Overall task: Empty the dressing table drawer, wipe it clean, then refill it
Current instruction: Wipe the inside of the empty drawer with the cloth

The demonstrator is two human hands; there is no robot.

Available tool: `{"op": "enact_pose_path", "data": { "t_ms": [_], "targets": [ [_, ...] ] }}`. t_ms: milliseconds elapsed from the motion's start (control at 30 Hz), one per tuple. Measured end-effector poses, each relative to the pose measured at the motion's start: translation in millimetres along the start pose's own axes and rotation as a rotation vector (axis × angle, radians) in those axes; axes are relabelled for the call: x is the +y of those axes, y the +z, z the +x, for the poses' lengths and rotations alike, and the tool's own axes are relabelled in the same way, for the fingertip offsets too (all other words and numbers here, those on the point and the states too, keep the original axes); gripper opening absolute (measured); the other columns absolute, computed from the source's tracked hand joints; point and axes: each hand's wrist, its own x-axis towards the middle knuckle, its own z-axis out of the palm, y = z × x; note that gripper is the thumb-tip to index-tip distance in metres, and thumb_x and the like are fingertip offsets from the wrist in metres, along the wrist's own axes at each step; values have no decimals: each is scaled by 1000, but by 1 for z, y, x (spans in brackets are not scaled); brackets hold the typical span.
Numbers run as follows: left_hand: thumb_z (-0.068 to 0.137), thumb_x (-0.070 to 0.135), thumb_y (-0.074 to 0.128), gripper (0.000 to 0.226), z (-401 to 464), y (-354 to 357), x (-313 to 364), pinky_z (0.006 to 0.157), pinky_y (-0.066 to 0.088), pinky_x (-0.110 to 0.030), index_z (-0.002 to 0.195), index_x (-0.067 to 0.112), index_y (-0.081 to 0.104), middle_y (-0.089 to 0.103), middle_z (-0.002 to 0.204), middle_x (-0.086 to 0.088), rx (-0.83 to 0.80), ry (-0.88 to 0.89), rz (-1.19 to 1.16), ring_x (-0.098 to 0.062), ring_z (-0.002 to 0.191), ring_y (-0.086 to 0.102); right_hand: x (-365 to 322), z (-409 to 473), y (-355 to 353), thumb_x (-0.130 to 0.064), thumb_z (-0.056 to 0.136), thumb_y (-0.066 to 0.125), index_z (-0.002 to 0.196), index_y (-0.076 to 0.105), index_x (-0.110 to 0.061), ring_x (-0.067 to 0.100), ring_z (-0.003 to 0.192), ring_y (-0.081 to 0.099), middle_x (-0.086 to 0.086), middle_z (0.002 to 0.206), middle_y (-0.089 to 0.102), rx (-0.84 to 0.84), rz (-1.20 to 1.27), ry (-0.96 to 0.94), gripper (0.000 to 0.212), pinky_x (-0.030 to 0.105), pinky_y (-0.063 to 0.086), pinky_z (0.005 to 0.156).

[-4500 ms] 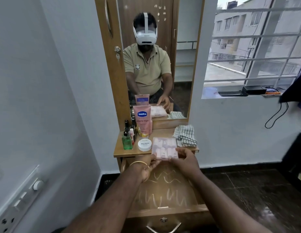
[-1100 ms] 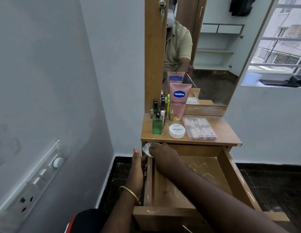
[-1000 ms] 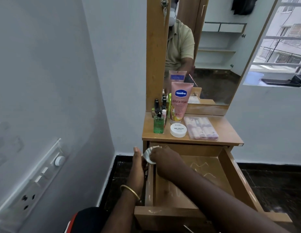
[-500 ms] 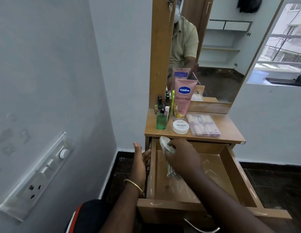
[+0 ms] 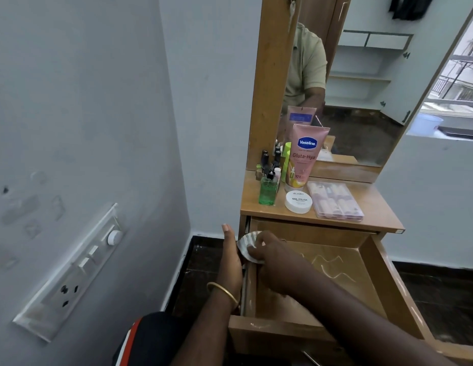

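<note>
A person is wiping an open, emptied wooden drawer [image 5: 335,270] under a small dressing-table counter [image 5: 378,207]. The right hand [image 5: 276,256] is reaching across to the drawer's back left corner, its fingers [image 5: 256,249] clamped on a bunched pale cloth [image 5: 244,244] pressed against the top of the left side wall. The left hand [image 5: 231,262] is lying flat along the outside of that wall, fingers together and straight, seemingly steadying it.

The drawer's contents are standing on the counter: a pink lotion tube [image 5: 305,157], a green bottle [image 5: 267,190], small dark bottles [image 5: 268,161], a white round tub [image 5: 298,202] and a clear flat case [image 5: 335,200]. Emptying looks finished, wiping appears underway, and refilling is not yet begun.
</note>
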Motion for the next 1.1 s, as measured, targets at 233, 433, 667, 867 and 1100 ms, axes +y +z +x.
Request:
{"op": "enact_pose_path", "data": {
  "t_ms": [233, 433, 667, 867, 1100],
  "targets": [
    [99, 55, 12, 61, -7, 1, 0, 103, 47, -36, 127, 22, 54, 73, 114, -6, 95, 26, 65, -20, 113, 64, 5, 40, -6, -16, 98, 47, 155, 22, -23, 33, 139, 35, 2, 162, 22, 47, -89, 73, 63, 51, 42, 105],
    [97, 62, 13, 68, -1, 1, 0, 102, 43, -38, 128, 18, 55, 72, 114, -5, 157, -7, 62, -26, 118, 59, -1, 33, -2, -8, 93, 53, 156, 22, -23, 33, 140, 35, 4, 160, 31, -19, 16, 116, 72, 43, 38, 109],
    [93, 70, 13, 88, 0, 3, 1, 117, 24, -43, 149, 5, 34, 39, 153, -13, 136, -17, 66, -31, 144, 34, -1, 12, -10, -8, 93, 54, 152, 30, -35, 29, 137, 41, 0, 156, 39, -26, 27, 85, 69, 46, 43, 106],
    [88, 74, 14, 72, -10, 2, -1, 98, 42, -33, 140, 31, 39, 67, 119, -2, 158, 32, 104, -10, 100, 61, 7, 37, -13, -10, 98, 46, 154, 25, -27, 32, 141, 32, -2, 161, 29, -2, -54, 76, 63, 49, 39, 107],
    [94, 68, 12, 90, -3, 6, 2, 118, 23, -43, 151, -1, 25, 28, 158, -20, 121, 4, 11, -34, 147, 25, 0, -5, 4, -9, 95, 53, 153, 28, -31, 29, 144, 33, -6, 160, 29, -53, -68, -8, 67, 45, 41, 106]
  ]
}}
